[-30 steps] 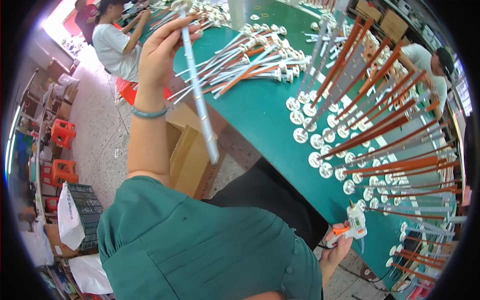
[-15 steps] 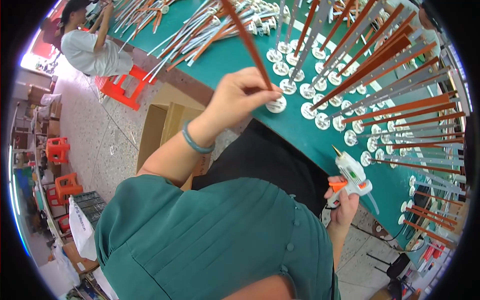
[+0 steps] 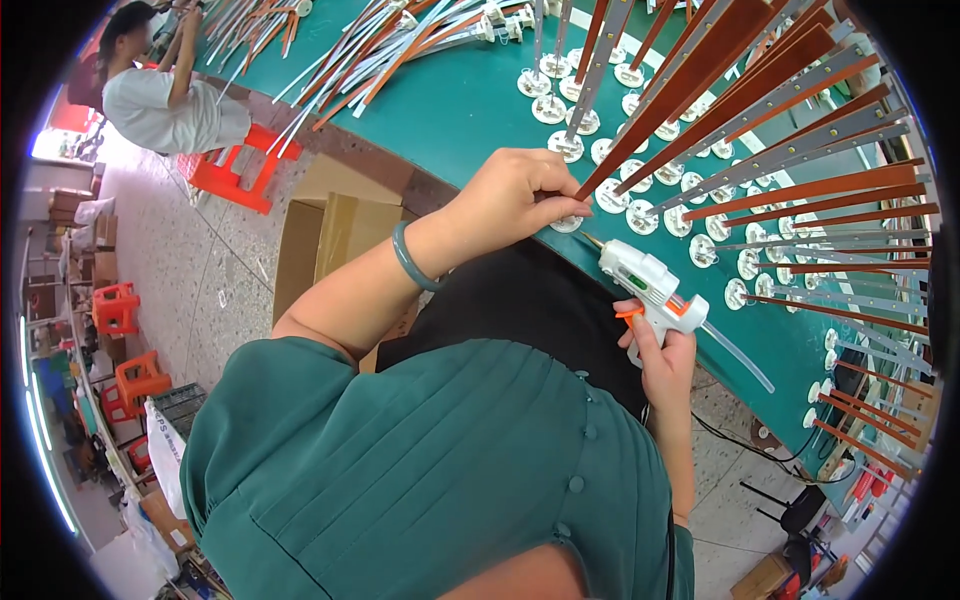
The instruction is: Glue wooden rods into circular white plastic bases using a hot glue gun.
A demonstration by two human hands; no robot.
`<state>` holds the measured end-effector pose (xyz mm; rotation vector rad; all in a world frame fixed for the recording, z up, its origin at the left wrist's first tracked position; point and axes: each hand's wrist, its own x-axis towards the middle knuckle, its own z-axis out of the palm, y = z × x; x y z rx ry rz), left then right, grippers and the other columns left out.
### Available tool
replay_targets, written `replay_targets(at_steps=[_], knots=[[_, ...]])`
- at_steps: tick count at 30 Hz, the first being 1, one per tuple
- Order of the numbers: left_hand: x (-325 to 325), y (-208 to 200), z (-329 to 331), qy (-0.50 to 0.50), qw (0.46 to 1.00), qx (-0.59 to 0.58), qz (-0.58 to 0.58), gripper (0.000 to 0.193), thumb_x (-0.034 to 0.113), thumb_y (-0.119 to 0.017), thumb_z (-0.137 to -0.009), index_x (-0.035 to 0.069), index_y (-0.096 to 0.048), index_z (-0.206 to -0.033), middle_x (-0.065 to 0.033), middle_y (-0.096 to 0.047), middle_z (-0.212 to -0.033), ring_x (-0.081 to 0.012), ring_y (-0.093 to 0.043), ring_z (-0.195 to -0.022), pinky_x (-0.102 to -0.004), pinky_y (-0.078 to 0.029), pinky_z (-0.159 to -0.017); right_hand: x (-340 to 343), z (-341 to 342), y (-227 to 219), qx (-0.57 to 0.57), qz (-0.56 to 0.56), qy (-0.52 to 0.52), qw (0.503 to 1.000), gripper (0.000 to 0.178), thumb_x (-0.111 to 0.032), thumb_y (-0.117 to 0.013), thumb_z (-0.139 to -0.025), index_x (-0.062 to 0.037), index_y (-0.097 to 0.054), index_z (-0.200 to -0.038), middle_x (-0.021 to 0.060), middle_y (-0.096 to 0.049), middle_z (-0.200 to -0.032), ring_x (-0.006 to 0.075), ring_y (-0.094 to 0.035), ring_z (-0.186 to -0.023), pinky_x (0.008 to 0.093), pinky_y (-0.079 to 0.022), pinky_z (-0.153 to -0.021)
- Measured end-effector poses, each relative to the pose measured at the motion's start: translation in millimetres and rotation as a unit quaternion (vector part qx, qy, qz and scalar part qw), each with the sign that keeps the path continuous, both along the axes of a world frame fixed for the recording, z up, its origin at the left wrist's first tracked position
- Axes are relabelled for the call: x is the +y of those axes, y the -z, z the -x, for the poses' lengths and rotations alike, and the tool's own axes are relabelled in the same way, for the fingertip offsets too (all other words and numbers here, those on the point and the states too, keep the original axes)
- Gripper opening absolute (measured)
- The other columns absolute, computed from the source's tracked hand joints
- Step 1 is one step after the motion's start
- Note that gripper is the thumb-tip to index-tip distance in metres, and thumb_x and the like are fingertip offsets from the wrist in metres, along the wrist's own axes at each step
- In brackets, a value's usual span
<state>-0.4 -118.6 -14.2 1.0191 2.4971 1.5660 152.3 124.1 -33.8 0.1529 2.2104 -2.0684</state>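
Observation:
My left hand [image 3: 530, 195] is closed in a pinch on the lower end of a long brown strip [image 3: 685, 85], which leans up and away to the right. Directly below those fingers a small white round base [image 3: 566, 223] lies at the table's near edge, partly covered by the hand. In my right hand [image 3: 662, 350] is a white hot glue gun [image 3: 645, 275] with an orange trigger. Its metal nozzle points at the white base and is close to it. A clear glue stick [image 3: 740, 357] sticks out of the gun's back.
Rows of upright grey and brown strips on white bases [image 3: 703, 250] crowd the green table [image 3: 440, 135] to the right. Loose strips [image 3: 390, 50] lie in a pile at the far left. A cardboard box [image 3: 340, 230] stands beside the table. A person [image 3: 160, 100] is at the far left.
My right hand has brought the glue gun up and left, its nozzle now near the white base. My left hand has shifted slightly right, and the strip now leans right instead of left.

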Motion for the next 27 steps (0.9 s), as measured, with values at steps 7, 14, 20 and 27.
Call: replay_targets(at_steps=[7,14,20,27], knots=[[-1.8,-1.2,6.3,0.024,1.000,0.005,0.016,0.005,0.007,-0.075,-0.081,0.003,-0.075,-0.084,-0.0086,-0.072,-0.087,-0.0224,-0.068,-0.078,-0.0316,-0.053,-0.070,-5.4,8.4,-4.9,0.000,-0.057,-0.020,0.998,0.026,-0.010,-0.057,-0.096,0.0052,-0.061,-0.117,0.0091,-0.071,-0.103,0.0076,-0.058,-0.068,0.0227,-0.046,-0.062],[-9.3,-1.4,7.0,0.040,0.999,0.008,-0.032,0.004,0.004,-0.073,-0.083,0.003,-0.075,-0.086,-0.0068,-0.071,-0.083,-0.0188,-0.066,-0.079,-0.0309,-0.052,-0.072,-0.7,6.9,-1.4,0.012,-0.029,-0.023,0.999,0.028,-0.010,-0.057,-0.095,0.0047,-0.059,-0.120,0.0100,-0.071,-0.102,0.0083,-0.059,-0.068,0.0233,-0.046,-0.062],[-27.5,-15.8,8.8,0.066,0.997,-0.016,-0.035,0.016,0.000,-0.065,-0.088,0.000,-0.072,-0.102,-0.0091,-0.066,-0.093,-0.0217,-0.062,-0.091,-0.0322,-0.050,-0.079,5.1,-2.6,4.4,-0.007,0.051,0.015,0.999,0.035,-0.009,-0.057,-0.093,0.0036,-0.055,-0.125,0.0133,-0.071,-0.104,0.0111,-0.060,-0.068,0.0242,-0.047,-0.062],[-31.1,-10.4,11.9,0.069,0.998,-0.001,-0.009,0.018,-0.001,-0.061,-0.089,0.000,-0.071,-0.105,-0.0106,-0.067,-0.098,-0.0236,-0.063,-0.093,-0.0336,-0.050,-0.082,6.5,-1.1,5.1,-0.010,0.068,0.018,0.997,0.038,-0.009,-0.056,-0.092,0.0046,-0.054,-0.128,0.0154,-0.070,-0.105,0.0125,-0.060,-0.069,0.0246,-0.047,-0.063]])
